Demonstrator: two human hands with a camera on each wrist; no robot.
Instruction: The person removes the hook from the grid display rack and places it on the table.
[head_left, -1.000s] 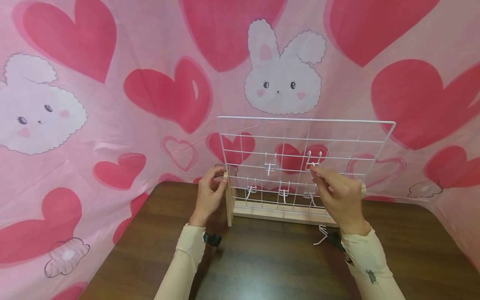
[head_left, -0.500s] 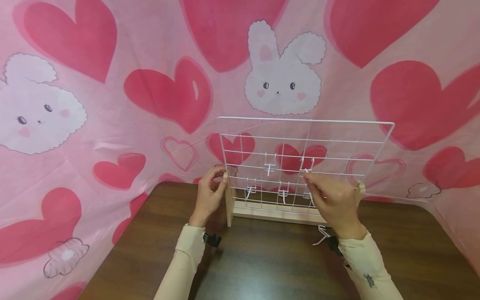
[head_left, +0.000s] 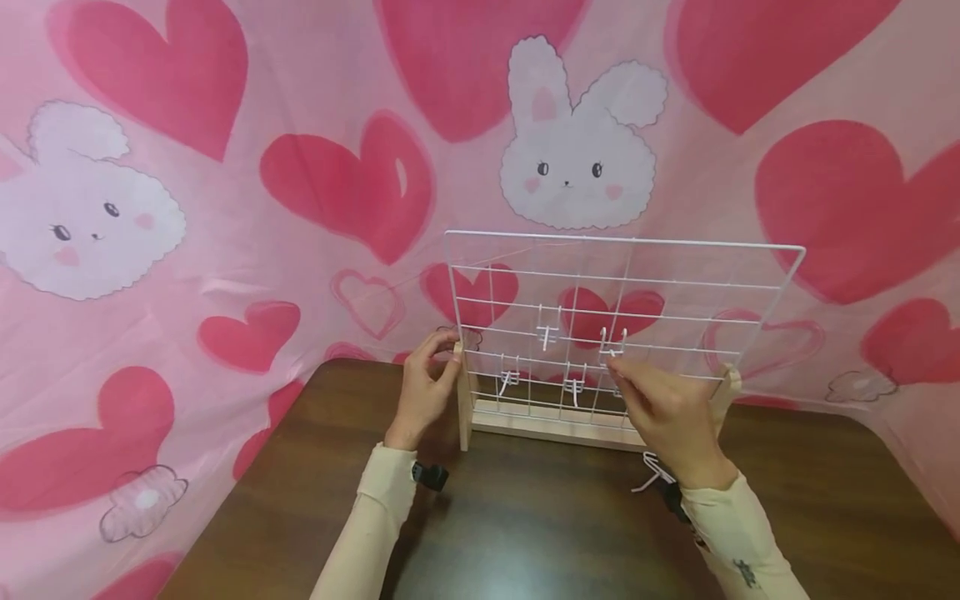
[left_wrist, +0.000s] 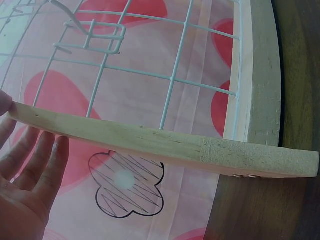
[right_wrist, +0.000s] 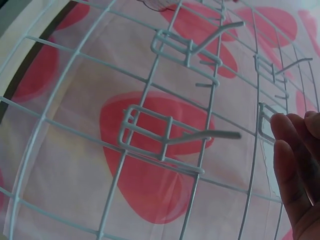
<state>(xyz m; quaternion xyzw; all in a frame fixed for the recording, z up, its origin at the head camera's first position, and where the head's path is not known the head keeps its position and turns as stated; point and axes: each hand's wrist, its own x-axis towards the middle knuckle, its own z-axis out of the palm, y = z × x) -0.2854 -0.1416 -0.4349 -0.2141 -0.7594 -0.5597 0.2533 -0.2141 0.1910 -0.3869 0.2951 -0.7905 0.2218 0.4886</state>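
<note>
My left hand (head_left: 427,387) holds the wooden side post (head_left: 465,400) of a stand. In the left wrist view its thumb lies on one side of the post and its fingers on the other. A white wire grid (head_left: 630,241) stands upright in the wooden base (head_left: 555,427). With thumb and fingertips, my right hand (head_left: 678,417) pinches a white wire hook (head_left: 611,351) at the grid's right half; the right wrist view shows part of this hook (right_wrist: 265,112) behind the fingertips. Whether it is seated on a wire I cannot tell.
Several similar hooks hang on the grid, among them an upper hook (head_left: 547,335) and a lower-left hook (head_left: 509,379). Another loose hook (head_left: 651,472) lies on the brown table (head_left: 510,517) by the right wrist. A pink heart-and-rabbit cloth (head_left: 465,183) hangs behind.
My right hand has moved down and slightly left across the grid with the hook. The left hand stays on the post. The head view has shifted a little.
</note>
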